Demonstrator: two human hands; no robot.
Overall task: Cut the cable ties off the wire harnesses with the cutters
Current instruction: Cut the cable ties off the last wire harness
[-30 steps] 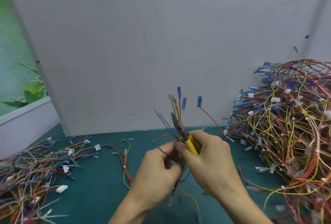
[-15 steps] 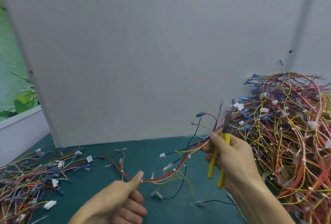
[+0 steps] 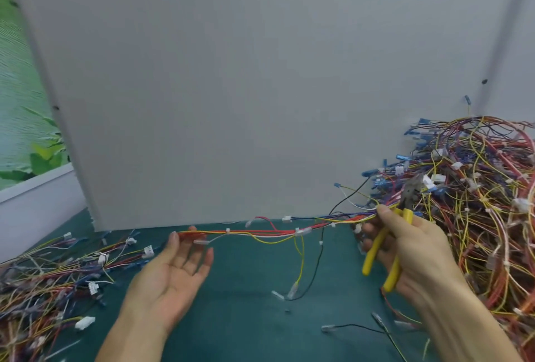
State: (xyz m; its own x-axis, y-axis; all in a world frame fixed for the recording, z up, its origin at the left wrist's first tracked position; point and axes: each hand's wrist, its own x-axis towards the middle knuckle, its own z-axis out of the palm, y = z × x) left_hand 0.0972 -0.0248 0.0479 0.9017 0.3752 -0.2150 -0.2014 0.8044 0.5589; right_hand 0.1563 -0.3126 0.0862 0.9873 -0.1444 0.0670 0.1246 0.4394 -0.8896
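Note:
A wire harness of red, yellow and white wires stretches level above the green mat between my hands. White cable ties sit around it, and another one is further right. My right hand grips the yellow-handled cutters, jaws pointing up. Its thumb pins the harness's right end against them. My left hand is palm up with fingers spread, and the harness's left end rests at its fingertips.
A tall heap of tangled harnesses fills the right side, behind my right hand. A lower spread of harnesses covers the left of the mat. A grey panel stands at the back. Small loose pieces lie on the mat.
My hands have moved apart and the harness is now drawn out straight. My left hand went from a closed fist to an open palm. My right hand with the cutters shifted right.

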